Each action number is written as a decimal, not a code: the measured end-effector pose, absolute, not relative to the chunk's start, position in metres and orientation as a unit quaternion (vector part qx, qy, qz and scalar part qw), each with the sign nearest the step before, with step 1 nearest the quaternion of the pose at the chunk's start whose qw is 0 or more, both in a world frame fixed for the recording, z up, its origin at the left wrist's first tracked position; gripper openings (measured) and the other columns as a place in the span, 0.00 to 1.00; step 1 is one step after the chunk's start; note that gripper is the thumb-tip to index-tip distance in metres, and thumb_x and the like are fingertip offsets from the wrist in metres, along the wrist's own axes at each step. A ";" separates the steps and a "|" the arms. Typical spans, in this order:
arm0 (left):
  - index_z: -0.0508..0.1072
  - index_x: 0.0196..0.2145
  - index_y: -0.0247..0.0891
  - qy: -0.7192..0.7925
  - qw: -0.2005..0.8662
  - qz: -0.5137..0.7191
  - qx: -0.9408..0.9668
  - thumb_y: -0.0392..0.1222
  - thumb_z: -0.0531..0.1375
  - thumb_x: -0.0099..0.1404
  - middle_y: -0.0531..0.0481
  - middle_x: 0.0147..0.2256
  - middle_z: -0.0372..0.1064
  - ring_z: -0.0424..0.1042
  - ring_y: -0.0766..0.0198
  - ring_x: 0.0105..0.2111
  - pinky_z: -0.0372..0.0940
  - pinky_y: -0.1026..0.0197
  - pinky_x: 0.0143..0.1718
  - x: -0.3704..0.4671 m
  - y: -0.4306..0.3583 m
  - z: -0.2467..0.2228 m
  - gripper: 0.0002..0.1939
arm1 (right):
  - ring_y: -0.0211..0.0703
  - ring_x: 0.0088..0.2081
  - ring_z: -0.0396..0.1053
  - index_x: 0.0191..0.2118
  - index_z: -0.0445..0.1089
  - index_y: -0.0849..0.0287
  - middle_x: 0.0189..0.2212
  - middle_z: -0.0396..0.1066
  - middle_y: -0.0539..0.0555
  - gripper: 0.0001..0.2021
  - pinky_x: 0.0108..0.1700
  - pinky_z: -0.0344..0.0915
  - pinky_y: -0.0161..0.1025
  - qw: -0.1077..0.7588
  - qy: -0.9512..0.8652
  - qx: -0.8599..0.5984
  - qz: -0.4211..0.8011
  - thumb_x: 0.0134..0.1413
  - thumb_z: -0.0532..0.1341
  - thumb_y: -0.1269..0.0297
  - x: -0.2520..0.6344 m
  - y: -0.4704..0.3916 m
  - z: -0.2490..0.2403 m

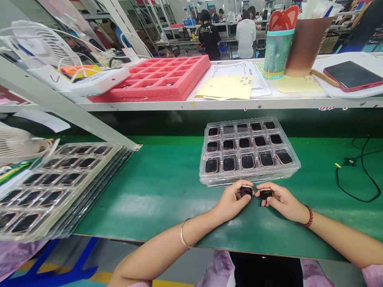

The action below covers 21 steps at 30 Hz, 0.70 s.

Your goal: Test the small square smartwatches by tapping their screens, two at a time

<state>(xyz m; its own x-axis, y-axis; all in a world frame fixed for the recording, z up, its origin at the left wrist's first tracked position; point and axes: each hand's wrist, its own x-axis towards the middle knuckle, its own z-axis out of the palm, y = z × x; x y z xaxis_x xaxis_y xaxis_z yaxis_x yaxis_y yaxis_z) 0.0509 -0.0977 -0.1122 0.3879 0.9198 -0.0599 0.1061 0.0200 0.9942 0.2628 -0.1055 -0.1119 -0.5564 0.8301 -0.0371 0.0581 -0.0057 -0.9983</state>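
Just in front of a clear plastic tray (254,175) holding several dark square watch-like pieces, my two hands are close together over the green table. My left hand (235,200), with a silver bangle on the wrist, is closed on a dark watch-like piece (246,191). A second dark piece (266,193) with a coppery edge sits between the fingers of my right hand (283,200), whose wrist has a red bead bracelet. The two pieces are apart, with fingertips between them.
At the left, stacked trays (103,173) hold more dark pieces beside a white fan (18,143). A slanted metal post (98,124) meets the table. A black cable (363,159) lies right. The shelf above bears a red foam tray (179,89), papers, cups and a phone (354,75).
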 end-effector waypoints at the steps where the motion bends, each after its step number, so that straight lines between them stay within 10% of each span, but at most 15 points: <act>1: 0.69 0.43 0.37 0.426 0.573 0.353 0.605 0.37 0.59 0.57 0.48 0.33 0.71 0.68 0.66 0.29 0.62 0.64 0.31 0.051 -0.098 -0.113 0.14 | 0.38 0.33 0.71 0.51 0.61 0.57 0.42 0.69 0.57 0.14 0.37 0.69 0.39 0.316 -0.631 -0.352 0.615 0.59 0.52 0.71 0.263 -0.105 -0.112; 21: 0.69 0.43 0.37 0.425 0.585 0.352 0.595 0.36 0.59 0.56 0.49 0.32 0.70 0.68 0.66 0.29 0.62 0.65 0.31 0.051 -0.098 -0.111 0.15 | 0.39 0.32 0.71 0.50 0.61 0.58 0.41 0.69 0.57 0.14 0.36 0.68 0.39 0.315 -0.624 -0.361 0.617 0.59 0.52 0.68 0.262 -0.104 -0.108</act>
<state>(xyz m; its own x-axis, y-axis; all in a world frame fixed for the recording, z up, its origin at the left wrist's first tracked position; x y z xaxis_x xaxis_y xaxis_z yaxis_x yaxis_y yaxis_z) 0.0511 -0.0983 -0.1106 0.3918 0.9167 -0.0782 0.0944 0.0445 0.9945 0.2618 -0.1043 -0.1084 -0.5404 0.8398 -0.0522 0.0606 -0.0230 -0.9979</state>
